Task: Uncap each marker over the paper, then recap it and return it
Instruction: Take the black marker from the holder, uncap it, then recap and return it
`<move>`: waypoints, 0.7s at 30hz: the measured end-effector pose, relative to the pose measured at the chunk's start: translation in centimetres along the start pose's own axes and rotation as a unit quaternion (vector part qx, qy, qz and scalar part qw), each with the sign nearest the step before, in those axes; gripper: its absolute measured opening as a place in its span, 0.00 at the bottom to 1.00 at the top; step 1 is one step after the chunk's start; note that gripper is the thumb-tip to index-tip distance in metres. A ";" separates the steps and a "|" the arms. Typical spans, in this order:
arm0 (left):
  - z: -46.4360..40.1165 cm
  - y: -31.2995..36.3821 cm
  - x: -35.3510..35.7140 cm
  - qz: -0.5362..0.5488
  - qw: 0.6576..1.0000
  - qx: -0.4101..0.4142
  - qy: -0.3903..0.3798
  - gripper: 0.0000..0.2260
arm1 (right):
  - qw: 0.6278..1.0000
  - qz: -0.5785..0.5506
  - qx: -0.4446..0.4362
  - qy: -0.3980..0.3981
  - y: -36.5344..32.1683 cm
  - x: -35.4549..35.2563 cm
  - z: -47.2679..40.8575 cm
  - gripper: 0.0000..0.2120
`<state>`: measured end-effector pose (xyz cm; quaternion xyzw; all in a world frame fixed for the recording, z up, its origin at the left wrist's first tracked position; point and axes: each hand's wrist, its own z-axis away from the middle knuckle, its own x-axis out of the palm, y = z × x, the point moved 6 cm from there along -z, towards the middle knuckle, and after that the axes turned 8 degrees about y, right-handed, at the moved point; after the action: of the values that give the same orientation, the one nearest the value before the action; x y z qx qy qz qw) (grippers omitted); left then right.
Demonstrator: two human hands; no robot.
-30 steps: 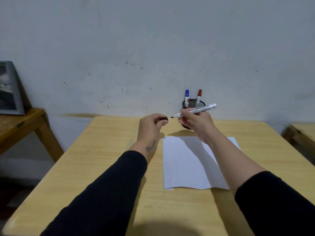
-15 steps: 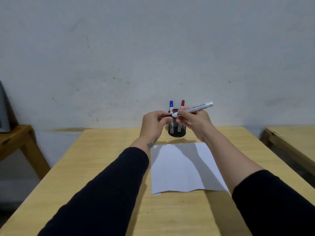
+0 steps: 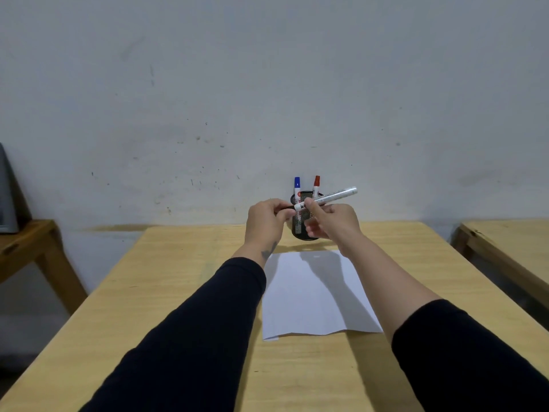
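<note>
My right hand (image 3: pixel 329 223) grips a white marker (image 3: pixel 332 197) that slants up to the right, held above the far end of the white paper (image 3: pixel 315 295). My left hand (image 3: pixel 266 223) pinches the marker's black cap (image 3: pixel 289 207), which sits against the marker's tip end; how far the cap is pushed on is hidden by my fingers. Behind both hands a black mesh pen cup (image 3: pixel 303 230) stands on the table and holds a blue-capped marker (image 3: pixel 297 185) and a red-capped marker (image 3: pixel 316 183).
The light wooden table (image 3: pixel 184 292) runs to the grey wall. A second wooden table (image 3: pixel 511 242) stands close on the right, and a lower wooden stand (image 3: pixel 26 248) with a grey object on it is at the left.
My left hand has brought the black cap from a short gap to the marker's tip. Both hands sit slightly higher in view and the camera has tilted up.
</note>
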<state>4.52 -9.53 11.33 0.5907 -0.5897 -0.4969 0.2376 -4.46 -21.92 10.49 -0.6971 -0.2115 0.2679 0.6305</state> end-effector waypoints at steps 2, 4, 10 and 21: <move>-0.7 0.1 -0.2 -0.010 1.000 -0.005 0.008 0.04 | 0.972 0.204 -0.097 0.066 -1.2 -0.7 -0.2 0.14; -1.2 0.5 0.0 -0.022 1.000 0.001 0.002 0.04 | 0.884 0.356 -0.263 0.150 -3.3 -0.8 0.3 0.05; -2.2 2.2 1.6 0.000 1.000 0.022 -0.018 0.10 | 0.750 0.439 -0.447 0.212 -4.8 -0.4 -0.9 0.09; -3.9 -2.2 6.4 -0.069 0.995 -0.032 -0.060 0.35 | 0.945 0.209 -0.197 0.155 -7.5 -0.3 -8.5 0.13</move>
<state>7.71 -16.27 9.04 0.5913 -0.5446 -0.5653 0.1852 1.06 -27.77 18.46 -0.8690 -0.0092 0.2347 0.4354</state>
